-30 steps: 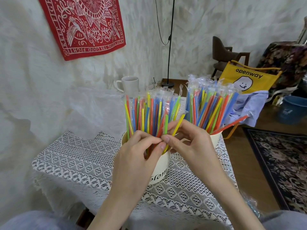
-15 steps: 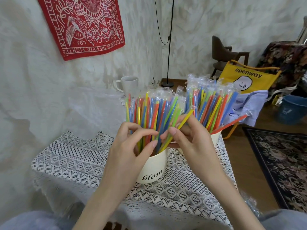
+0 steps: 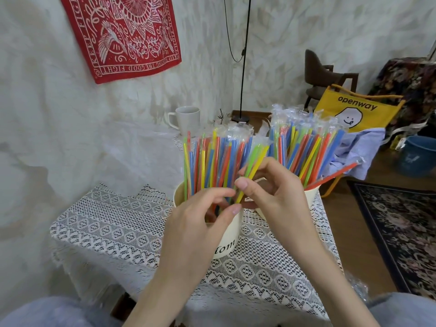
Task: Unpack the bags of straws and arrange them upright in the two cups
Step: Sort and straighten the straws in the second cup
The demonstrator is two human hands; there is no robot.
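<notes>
Two cream paper cups stand on the lace-covered table. The near cup [image 3: 180, 197] is packed with upright wrapped straws [image 3: 217, 159] in blue, red, yellow and green. The far cup [image 3: 311, 193] holds a second bundle of straws [image 3: 304, 147], and one red straw [image 3: 335, 173] leans out to the right. My right hand [image 3: 276, 192] pinches a yellow and a green straw [image 3: 251, 171] that tilt out of the near cup. My left hand [image 3: 200, 223] rests over the near cup's front rim, fingertips touching the lower ends of those straws.
A white mug [image 3: 187, 119] stands behind the cups on the table [image 3: 113, 230]. To the right are a yellow bag [image 3: 354, 109] over blue cloth, a blue bucket [image 3: 417, 156], a dark chair [image 3: 323, 76], a patterned rug [image 3: 401, 227] and crinkled plastic [image 3: 358, 287] beside my right knee.
The near cup sits upright again after tilting toward me. My right hand has raised the yellow and green straws higher, and my left hand has slid down to the cup's rim.
</notes>
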